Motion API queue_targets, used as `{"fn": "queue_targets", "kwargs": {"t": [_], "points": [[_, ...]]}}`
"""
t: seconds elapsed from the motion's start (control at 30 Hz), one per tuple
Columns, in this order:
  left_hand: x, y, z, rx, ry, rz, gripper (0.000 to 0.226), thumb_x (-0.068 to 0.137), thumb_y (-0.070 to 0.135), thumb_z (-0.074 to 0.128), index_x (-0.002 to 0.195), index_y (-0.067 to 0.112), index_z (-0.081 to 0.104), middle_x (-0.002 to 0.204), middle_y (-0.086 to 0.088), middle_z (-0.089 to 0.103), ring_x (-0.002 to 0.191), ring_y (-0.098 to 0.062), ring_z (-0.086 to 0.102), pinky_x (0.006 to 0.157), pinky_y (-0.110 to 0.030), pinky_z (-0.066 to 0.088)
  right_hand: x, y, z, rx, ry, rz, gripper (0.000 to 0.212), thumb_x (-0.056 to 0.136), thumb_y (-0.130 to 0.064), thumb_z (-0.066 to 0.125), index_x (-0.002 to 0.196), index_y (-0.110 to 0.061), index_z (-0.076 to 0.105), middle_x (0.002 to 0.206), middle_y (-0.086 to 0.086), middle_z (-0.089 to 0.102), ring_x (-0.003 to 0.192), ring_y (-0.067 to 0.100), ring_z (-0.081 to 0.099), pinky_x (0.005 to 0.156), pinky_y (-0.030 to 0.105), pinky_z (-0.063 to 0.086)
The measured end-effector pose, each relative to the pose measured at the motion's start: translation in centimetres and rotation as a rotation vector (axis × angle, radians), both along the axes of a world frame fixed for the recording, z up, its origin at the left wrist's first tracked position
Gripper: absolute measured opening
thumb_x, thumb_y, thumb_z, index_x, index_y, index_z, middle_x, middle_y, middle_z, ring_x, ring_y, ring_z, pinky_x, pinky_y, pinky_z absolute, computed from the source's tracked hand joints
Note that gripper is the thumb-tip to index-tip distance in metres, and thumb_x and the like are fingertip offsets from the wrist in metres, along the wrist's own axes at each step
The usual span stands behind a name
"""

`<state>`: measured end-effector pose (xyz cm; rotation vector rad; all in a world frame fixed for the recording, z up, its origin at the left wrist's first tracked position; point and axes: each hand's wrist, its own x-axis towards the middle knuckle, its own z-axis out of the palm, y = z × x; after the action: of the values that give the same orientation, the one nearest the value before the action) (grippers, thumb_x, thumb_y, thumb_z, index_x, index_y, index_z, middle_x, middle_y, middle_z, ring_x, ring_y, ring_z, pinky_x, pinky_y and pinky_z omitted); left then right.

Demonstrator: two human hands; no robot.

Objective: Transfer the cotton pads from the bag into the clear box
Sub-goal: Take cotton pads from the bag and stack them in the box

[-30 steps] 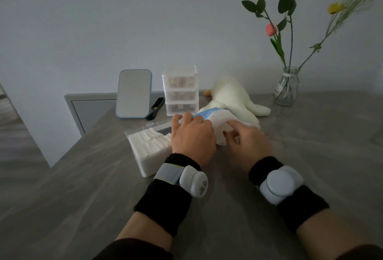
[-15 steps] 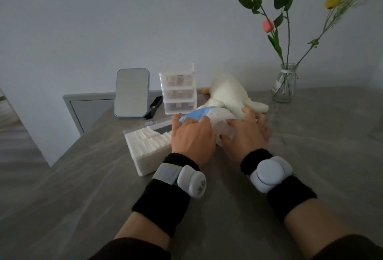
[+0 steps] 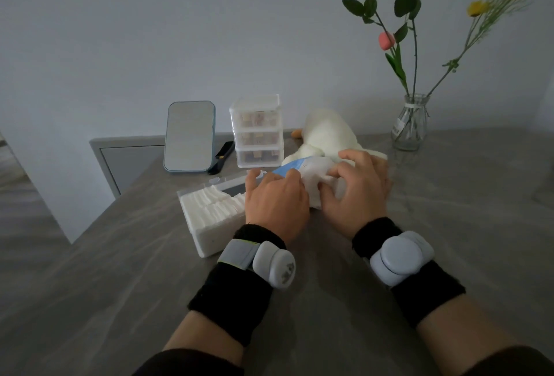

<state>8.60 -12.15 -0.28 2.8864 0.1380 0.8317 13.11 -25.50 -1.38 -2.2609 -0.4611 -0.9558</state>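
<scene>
The bag (image 3: 311, 172) is lying just to the right of the clear box (image 3: 207, 241), its long axis running sideways away from the box; the left hand (image 3: 277, 205), nearer the box, is curling its fingers over the bag's blue end; the right hand (image 3: 356, 193) is pinching the white end farthest from the box; cotton pads (image 3: 209, 208) are already sitting inside the box, so I'd judge each handful is travelling leftward.

Dim room; plain wall (image 3: 150, 31); grey table (image 3: 105, 285)
</scene>
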Motion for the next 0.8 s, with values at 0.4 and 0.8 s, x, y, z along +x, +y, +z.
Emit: {"fn": "queue_targets", "kwargs": {"t": [0.4,0.8], "points": [[-0.5,0.5,0.9,-0.353,-0.103,-0.204,0.037,0.076,0.036,0.032,0.085,0.021,0.064,0.085,0.005,0.067,0.093,-0.018,0.056,0.1,-0.039,0.029,-1.2,-0.1,2.4,0.578,0.177,0.375,0.023,0.089,-0.027,0.059,0.08,-0.006,0.056,0.07,0.0,0.056,0.06,0.003,0.048,0.056,0.015,0.042],[-0.6,-0.4,2.0,-0.981,-0.206,-0.417,0.022,0.091,0.033,0.065,0.085,0.012,0.064,0.075,0.002,0.066,0.072,-0.014,0.063,0.067,-0.032,0.053,-2.4,1.3,2.1,0.653,0.301,0.503,0.026,0.099,-0.027,0.05,0.094,-0.006,0.063,0.068,0.007,0.066,0.054,0.014,0.063,0.047,0.027,0.051]]}}
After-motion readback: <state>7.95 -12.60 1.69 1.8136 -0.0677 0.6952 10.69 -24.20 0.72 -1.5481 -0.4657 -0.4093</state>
